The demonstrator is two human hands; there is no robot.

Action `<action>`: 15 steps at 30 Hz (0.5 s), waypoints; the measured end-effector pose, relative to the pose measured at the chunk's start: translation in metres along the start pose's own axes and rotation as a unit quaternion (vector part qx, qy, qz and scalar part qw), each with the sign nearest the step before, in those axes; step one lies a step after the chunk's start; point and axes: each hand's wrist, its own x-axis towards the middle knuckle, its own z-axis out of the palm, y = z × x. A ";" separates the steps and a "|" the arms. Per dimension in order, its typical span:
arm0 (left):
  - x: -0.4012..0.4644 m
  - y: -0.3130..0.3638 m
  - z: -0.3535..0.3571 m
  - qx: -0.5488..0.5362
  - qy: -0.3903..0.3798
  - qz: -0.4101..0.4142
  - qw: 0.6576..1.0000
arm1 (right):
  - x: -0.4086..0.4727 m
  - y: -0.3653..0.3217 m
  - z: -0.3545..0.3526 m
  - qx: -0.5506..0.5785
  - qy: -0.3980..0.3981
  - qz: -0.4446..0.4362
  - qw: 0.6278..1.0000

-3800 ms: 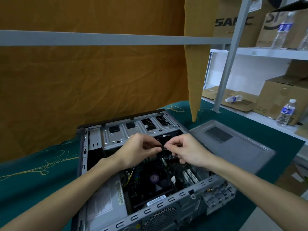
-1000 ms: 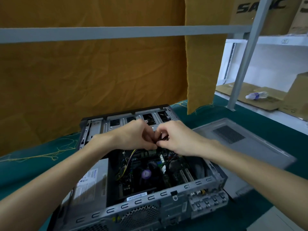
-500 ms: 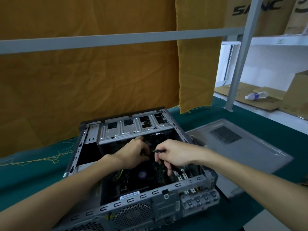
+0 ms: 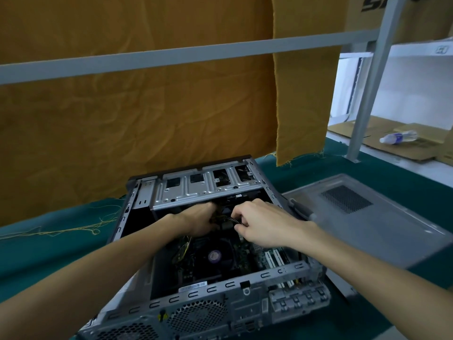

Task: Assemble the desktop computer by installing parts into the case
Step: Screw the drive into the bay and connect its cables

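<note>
An open grey computer case (image 4: 245, 288) lies on its side on the green table. Inside it a motherboard with a black CPU fan (image 4: 215, 256) and white slots (image 4: 274, 258) is visible. Both hands reach into the case just below the metal drive cage (image 4: 203, 187). My left hand (image 4: 198, 220) has its fingers curled around a bundle of cables (image 4: 218, 218), and its fingertips are hidden under the cage. My right hand (image 4: 259, 224) pinches thin dark cables (image 4: 232, 220) beside a pale connector (image 4: 226, 225).
The detached grey side panel (image 4: 367, 217) lies on the table to the right of the case. An orange cloth (image 4: 147, 114) hangs behind, with a grey bar (image 4: 171, 55) across it. Shelving at the right holds flattened cardboard and a water bottle (image 4: 398, 137). Loose yellow threads (image 4: 61, 231) lie at the left.
Both hands have gone from above the case down into it and then further back under the drive cage, still working the cables. The camera has tilted slightly.
</note>
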 end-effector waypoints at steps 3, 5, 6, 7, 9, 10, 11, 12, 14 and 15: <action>0.006 0.002 0.005 -0.038 0.015 -0.046 0.998 | 0.006 0.002 0.001 0.019 -0.023 0.001 1.000; 0.010 0.002 0.008 -0.043 0.007 -0.068 0.997 | 0.009 0.002 0.001 0.026 -0.041 -0.004 0.999; 0.012 0.002 0.010 -0.041 0.002 -0.074 0.996 | 0.009 0.002 0.002 0.025 -0.048 -0.008 0.999; 0.013 0.003 0.011 -0.041 -0.002 -0.082 0.996 | 0.010 0.002 0.002 0.022 -0.053 -0.011 0.998; 0.016 0.003 0.012 -0.045 -0.016 -0.097 0.994 | 0.010 0.003 0.005 0.023 -0.050 -0.012 0.998; 0.017 0.003 0.013 -0.048 -0.020 -0.102 0.993 | 0.011 0.004 0.006 0.027 -0.045 -0.011 0.999; 0.018 0.003 0.013 -0.052 -0.021 -0.107 0.993 | 0.011 0.005 0.007 0.030 -0.039 -0.010 0.999; 0.019 0.004 0.012 -0.057 -0.019 -0.110 0.992 | 0.012 0.006 0.007 0.032 -0.034 -0.010 0.999; 0.020 0.006 0.012 -0.056 -0.015 -0.110 0.992 | 0.012 0.006 0.008 0.031 -0.028 -0.012 0.999; 0.019 0.007 0.011 -0.048 -0.015 -0.107 0.993 | 0.012 0.006 0.009 0.031 -0.026 -0.016 0.999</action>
